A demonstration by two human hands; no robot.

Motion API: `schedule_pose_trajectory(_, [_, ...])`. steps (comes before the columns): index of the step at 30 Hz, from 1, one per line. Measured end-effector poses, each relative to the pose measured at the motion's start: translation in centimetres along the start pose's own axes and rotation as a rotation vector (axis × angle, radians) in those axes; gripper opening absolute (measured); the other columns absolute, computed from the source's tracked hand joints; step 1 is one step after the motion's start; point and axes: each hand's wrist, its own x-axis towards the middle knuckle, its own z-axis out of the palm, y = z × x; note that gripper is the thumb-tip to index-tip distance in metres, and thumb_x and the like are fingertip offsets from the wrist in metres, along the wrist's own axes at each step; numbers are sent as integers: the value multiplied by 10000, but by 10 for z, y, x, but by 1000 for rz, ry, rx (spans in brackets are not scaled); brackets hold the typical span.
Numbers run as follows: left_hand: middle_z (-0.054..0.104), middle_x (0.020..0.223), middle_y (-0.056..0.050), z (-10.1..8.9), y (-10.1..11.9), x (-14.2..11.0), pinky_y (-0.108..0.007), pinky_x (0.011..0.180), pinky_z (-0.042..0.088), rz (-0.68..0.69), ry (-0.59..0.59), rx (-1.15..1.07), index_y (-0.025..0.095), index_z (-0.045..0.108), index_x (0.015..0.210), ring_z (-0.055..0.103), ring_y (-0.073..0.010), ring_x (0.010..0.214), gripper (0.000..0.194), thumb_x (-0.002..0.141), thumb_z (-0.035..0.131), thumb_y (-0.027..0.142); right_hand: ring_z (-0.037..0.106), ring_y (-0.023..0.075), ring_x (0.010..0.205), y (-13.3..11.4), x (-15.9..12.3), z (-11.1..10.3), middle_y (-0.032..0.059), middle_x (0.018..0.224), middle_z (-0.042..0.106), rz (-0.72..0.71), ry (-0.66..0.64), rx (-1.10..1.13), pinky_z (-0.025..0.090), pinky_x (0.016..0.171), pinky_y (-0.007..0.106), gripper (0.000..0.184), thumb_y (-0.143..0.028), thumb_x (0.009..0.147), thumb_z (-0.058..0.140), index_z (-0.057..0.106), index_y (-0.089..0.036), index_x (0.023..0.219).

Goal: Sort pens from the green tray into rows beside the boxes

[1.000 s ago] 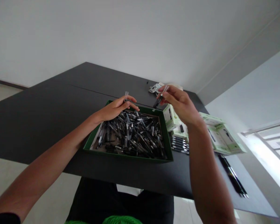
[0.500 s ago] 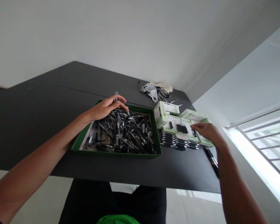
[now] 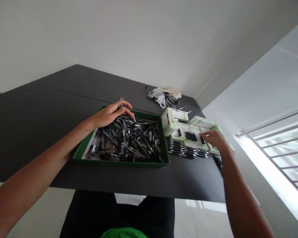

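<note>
My left hand [image 3: 111, 113] is over the back left of the green box [image 3: 121, 163], fingers curled around a clear pen [image 3: 122, 99] that sticks up beside the index finger. Loose black and clear pens [image 3: 129, 138] fill the green box in a jumble. To the right, my right hand [image 3: 215, 138] reaches over the pale green cartons, thumb and fingers together at the upper end of a black-gripped pen [image 3: 203, 140]. Several pens [image 3: 190, 136] lie side by side on the carton [image 3: 192, 144] just left of that hand.
Stacked pens [image 3: 182, 152] lie in front of the cartons. A taller carton [image 3: 169, 122] stands at their left. Grey and cream gloves [image 3: 157, 97] lie with more pens at the back. The dark table [image 3: 136, 181] ends near my lap; a barred window [image 3: 285, 152] is on the right.
The view has shifted slightly, so everything sits a little further left. My right hand has moved slightly at the cartons. My left hand keeps its hold over the green box.
</note>
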Motion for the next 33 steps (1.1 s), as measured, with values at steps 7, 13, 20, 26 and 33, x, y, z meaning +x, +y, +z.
schedule_pose_trajectory(7, [832, 1131, -105, 1, 3, 0, -415, 1117, 472, -22, 8, -26, 223, 594, 1238, 740, -241, 1184, 396, 1072, 501, 570, 620, 189, 414, -2, -14, -8, 45, 618, 752, 99, -180, 70, 524, 583, 353, 350, -476, 809, 740, 862, -179, 947])
schedule_pose_trajectory(13, [827, 1144, -105, 0, -3, -1, -435, 1146, 457, -29, -11, -40, 238, 574, 1256, 735, -254, 1212, 375, 1086, 479, 559, 616, 177, 445, -13, -14, -9, 47, 609, 743, 48, -149, 96, 491, 557, 319, 327, -456, 793, 735, 857, -175, 907])
schedule_pose_trajectory(20, [818, 966, -58, 2, 3, -1, -429, 1116, 458, -19, -45, -101, 260, 472, 974, 763, -266, 1084, 362, 1102, 395, 589, 619, 196, 479, -19, -16, -10, 40, 533, 682, 30, -128, 88, 471, 590, 329, 357, -469, 834, 693, 862, -165, 917])
schedule_pose_trajectory(26, [687, 809, -39, 0, 4, -1, -376, 878, 490, -19, -68, -140, 249, 414, 866, 622, -225, 816, 439, 1095, 322, 613, 645, 195, 517, -24, -16, -11, 54, 611, 740, 25, -132, 102, 484, 603, 323, 316, -444, 813, 696, 851, -178, 887])
schedule_pose_trajectory(33, [629, 907, -51, -2, -3, 1, -324, 838, 476, 35, 36, -114, 189, 618, 945, 563, -187, 833, 513, 1070, 432, 650, 724, 276, 748, -63, -39, -35, 108, 837, 826, -38, 121, 131, 501, 683, 368, 364, -441, 872, 606, 843, -187, 982])
